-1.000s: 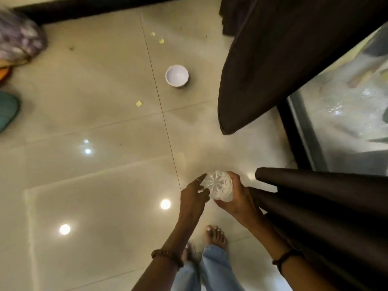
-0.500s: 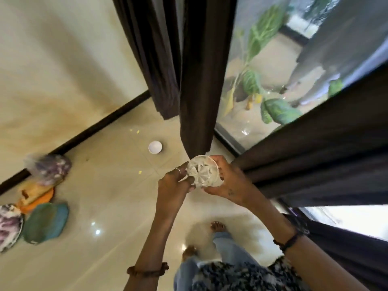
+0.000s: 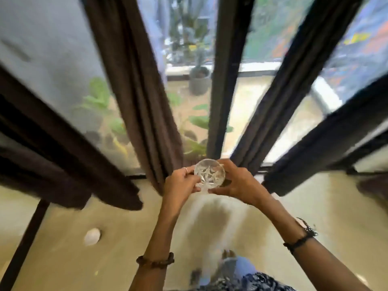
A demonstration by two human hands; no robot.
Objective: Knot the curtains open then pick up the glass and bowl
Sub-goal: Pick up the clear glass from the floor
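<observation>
A clear cut-pattern glass [image 3: 209,173] is held up in front of me, its round base facing the camera. My left hand [image 3: 180,183] pinches its left side and my right hand [image 3: 237,182] curls around its right side. The small white bowl [image 3: 92,236] sits on the tiled floor at lower left, well apart from both hands. Dark brown curtains [image 3: 144,97] hang in several gathered bunches before the window, their lower ends above the floor.
A glass door with a dark centre frame [image 3: 222,80] stands straight ahead, with potted plants [image 3: 198,80] outside. A dark skirting strip [image 3: 25,244] runs along the floor at left. My feet [image 3: 227,254] stand on the shiny tiles [image 3: 315,206] below.
The view has swung up from the floor to the window. Both hands kept hold of the glass and lifted it. The bowl now lies at lower left.
</observation>
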